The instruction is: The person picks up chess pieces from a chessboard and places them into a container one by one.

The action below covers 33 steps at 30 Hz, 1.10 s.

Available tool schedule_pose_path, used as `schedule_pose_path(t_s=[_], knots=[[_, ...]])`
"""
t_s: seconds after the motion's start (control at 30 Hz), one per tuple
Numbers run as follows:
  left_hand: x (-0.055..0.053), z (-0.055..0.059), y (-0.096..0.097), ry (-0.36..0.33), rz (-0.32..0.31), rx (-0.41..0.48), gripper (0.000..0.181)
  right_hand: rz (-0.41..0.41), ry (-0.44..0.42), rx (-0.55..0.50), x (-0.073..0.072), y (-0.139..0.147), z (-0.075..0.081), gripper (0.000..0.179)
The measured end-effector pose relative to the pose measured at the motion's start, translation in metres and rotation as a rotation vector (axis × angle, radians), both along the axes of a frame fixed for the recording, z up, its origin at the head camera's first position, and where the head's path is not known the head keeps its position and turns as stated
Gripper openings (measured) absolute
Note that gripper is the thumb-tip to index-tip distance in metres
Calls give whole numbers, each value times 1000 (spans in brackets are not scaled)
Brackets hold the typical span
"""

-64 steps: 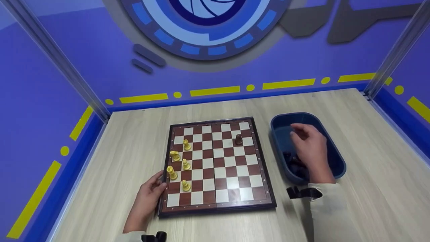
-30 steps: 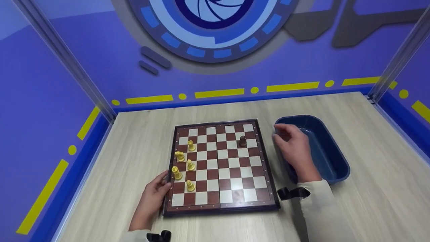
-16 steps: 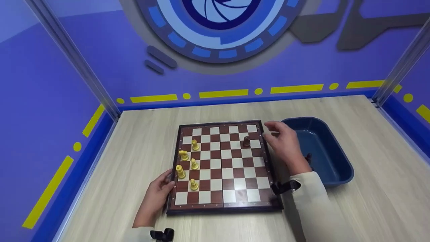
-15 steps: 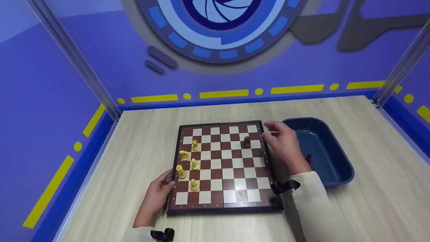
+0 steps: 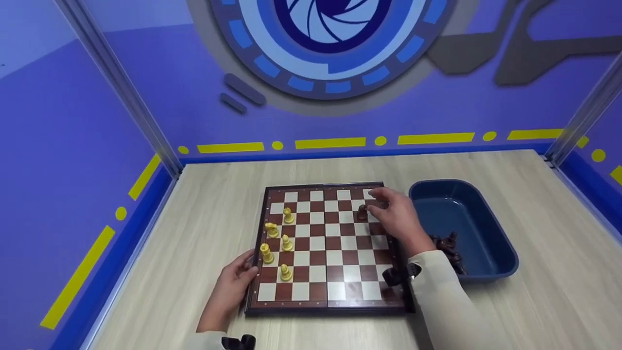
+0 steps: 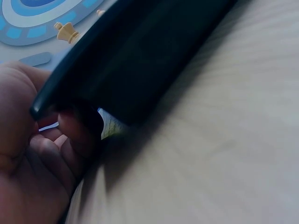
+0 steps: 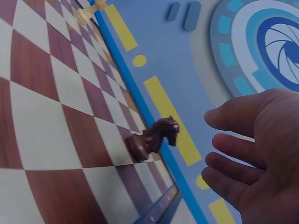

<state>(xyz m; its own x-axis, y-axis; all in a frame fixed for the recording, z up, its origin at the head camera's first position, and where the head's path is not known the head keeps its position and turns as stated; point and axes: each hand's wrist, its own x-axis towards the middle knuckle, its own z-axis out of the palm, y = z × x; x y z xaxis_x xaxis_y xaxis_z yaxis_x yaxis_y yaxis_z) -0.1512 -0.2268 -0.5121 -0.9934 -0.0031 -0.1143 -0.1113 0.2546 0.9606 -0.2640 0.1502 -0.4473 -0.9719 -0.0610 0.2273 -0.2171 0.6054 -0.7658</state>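
Note:
A brown-and-white chessboard (image 5: 330, 248) lies on the wooden table. Several yellow pieces (image 5: 279, 240) stand on its left side. A lone brown knight (image 5: 362, 212) stands near the far right corner. My right hand (image 5: 384, 206) hovers just right of the knight with its fingers straight and apart. In the right wrist view the knight (image 7: 154, 137) stands free and my right hand (image 7: 243, 158) holds nothing. My left hand (image 5: 235, 284) grips the board's left edge. In the left wrist view its fingers (image 6: 70, 135) curl under the dark edge (image 6: 140, 60).
A dark blue bin (image 5: 505, 255) sits right of the board, with several dark chess pieces (image 5: 449, 245) at its near end. Purple walls with yellow stripes enclose the table on three sides. Bare wood lies left of the board.
My right hand has left the blue bin and moved left over the board's far right corner, up to the brown knight. My left hand has stayed on the board's edge.

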Motion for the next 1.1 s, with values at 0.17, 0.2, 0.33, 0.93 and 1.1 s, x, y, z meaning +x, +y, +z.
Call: schedule_pose_path(t_s=[0.17,0.2,0.33,0.93,1.1], knots=[[-3,-1,-2,13,-8,7,51,-1,-27,-14,-5,-6,-6,34],[-4,-1,-3,22,-12,6,51,5,-39,-19,-6,-7,-7,34],[-5,-2,-4,12,-18,12,52,14,-70,-25,-7,-11,-11,34],[-4,-3,-3,11,-11,-26,51,33,-70,46,-16,-18,-25,22],[-3,-6,-3,24,-16,-24,50,18,-68,38,-17,-19,-28,20]])
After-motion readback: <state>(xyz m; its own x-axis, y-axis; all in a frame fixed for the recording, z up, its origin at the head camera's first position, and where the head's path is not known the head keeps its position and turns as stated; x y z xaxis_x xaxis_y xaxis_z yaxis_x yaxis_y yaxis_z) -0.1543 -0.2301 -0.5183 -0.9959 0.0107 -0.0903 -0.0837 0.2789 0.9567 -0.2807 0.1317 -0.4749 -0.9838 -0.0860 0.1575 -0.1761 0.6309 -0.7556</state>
